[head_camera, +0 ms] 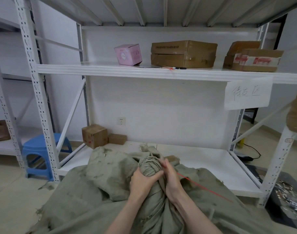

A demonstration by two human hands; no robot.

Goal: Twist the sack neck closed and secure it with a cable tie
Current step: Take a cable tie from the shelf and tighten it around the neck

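A grey-green cloth sack (97, 206) lies in front of me, its neck (150, 166) bunched and twisted into a thick roll. My left hand (142, 180) is wrapped around the neck from the left, thumb across the front. My right hand (170, 178) presses against the right side of the neck and pinches a thin red cable tie (205, 187). The tie's free end trails down to the right over the sack. Whether the tie goes around the neck is hidden by my hands.
A white metal rack (161, 71) stands just behind the sack, its low shelf (203, 162) touching the sack's top. Cardboard boxes (184, 54) and a pink box (128, 54) sit on the upper shelf. A blue stool (39, 152) stands at the left.
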